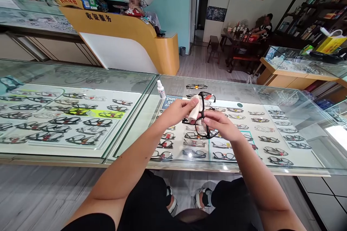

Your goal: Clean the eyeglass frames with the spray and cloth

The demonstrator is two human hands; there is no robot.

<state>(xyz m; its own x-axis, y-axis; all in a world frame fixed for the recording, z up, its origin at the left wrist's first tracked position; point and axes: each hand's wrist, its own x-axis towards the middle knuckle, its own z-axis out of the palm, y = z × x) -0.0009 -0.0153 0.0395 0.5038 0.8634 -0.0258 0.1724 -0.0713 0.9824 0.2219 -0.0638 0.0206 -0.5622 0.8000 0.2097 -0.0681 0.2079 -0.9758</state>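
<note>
Black-framed eyeglasses (202, 124) are held up above the glass display case, tilted with one lens toward me. My right hand (221, 124) is closed on the frame near the bridge and lower rim. Pinched in my left hand (180, 110) is a pale cleaning cloth (194, 112), which lies against the upper part of the eyeglasses; whether the fingers also grip the frame is hidden. A small white spray bottle (161, 89) stands upright on the glass, beyond my left hand. Another pair of black glasses (196, 86) sits farther back.
Rows of eyeglasses fill the right display case (260, 119) and the left display case (81, 115). Behind them is a wooden service counter (146, 39) with a person (134, 3) seated at it. Farther right, another person (264, 27) sits at a dark table (241, 38).
</note>
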